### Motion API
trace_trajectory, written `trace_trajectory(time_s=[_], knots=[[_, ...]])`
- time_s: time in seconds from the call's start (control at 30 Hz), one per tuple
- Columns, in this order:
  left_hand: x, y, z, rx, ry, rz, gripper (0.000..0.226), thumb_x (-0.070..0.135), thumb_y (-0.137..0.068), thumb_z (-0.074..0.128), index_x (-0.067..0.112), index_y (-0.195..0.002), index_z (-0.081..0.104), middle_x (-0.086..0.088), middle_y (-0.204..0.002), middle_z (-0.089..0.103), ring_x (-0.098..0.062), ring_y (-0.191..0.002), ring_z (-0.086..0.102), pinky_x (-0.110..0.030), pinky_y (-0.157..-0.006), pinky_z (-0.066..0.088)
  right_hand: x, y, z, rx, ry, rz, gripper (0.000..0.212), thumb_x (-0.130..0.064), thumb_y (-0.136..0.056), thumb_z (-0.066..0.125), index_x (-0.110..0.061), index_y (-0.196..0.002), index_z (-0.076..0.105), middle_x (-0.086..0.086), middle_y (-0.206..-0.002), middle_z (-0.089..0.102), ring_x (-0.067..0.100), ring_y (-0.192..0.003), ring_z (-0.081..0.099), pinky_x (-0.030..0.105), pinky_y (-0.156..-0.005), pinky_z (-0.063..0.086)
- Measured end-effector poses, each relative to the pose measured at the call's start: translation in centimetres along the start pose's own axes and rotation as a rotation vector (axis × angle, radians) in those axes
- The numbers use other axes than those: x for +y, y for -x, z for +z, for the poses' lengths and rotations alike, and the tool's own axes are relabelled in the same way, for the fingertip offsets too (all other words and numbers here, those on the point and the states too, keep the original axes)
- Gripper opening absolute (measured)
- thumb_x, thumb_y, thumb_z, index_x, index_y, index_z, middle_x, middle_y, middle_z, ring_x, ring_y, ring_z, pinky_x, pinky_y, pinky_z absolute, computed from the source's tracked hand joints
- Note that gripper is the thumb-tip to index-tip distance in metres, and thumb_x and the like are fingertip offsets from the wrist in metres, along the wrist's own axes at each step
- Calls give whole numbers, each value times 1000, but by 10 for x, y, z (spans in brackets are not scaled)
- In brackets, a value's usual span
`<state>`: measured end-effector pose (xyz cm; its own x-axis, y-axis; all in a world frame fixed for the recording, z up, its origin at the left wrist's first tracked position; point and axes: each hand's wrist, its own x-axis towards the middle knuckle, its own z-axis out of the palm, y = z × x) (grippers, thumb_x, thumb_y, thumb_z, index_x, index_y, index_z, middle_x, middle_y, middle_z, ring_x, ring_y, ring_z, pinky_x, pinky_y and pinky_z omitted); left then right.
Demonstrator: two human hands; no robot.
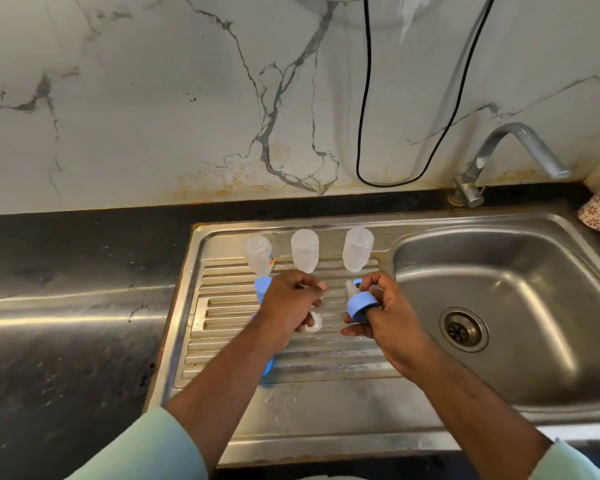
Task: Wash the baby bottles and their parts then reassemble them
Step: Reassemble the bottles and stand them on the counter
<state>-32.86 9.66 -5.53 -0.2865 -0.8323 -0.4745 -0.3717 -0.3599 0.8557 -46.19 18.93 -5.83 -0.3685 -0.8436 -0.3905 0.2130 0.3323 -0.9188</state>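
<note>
At the frame's centre, 3 clear bottles (305, 250) stand upside down in a row on the ribbed drainboard (326, 355). Just below them, the right hand (385, 313) has its fingers curled round a blue ring (361, 305) with a clear nipple (351, 288) at it. The left hand (288, 310) is curled round a small clear part (314, 322); what it is cannot be told. A blue cap (262, 287) shows behind the left wrist. The basin (499, 271) lies at right, the tap (510, 157) at upper right.
</note>
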Motion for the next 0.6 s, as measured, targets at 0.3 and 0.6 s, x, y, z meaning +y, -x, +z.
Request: trace_trajectory(time_s=[0.3,0.6], knots=[[51,-91,71,-1,-1059,548,84,38,-84,76,34,-152,27,-10,-160,14,-37,-134,43,-45,-96,48,-4,-18,-41,131,-138,10,22,9,-92,47,-11,-101,48,22,-108,60,26,-74,67,44,-81,58],[47,-112,68,2,-879,550,58,35,-78,80,22,-129,55,-2,-123,58,-22,-112,55,-32,-83,45,-4,-27,-56,14,-278,36,30,4,-88,62,-13,-106,46,33,-123,56,30,-98,64,37,-93,54]])
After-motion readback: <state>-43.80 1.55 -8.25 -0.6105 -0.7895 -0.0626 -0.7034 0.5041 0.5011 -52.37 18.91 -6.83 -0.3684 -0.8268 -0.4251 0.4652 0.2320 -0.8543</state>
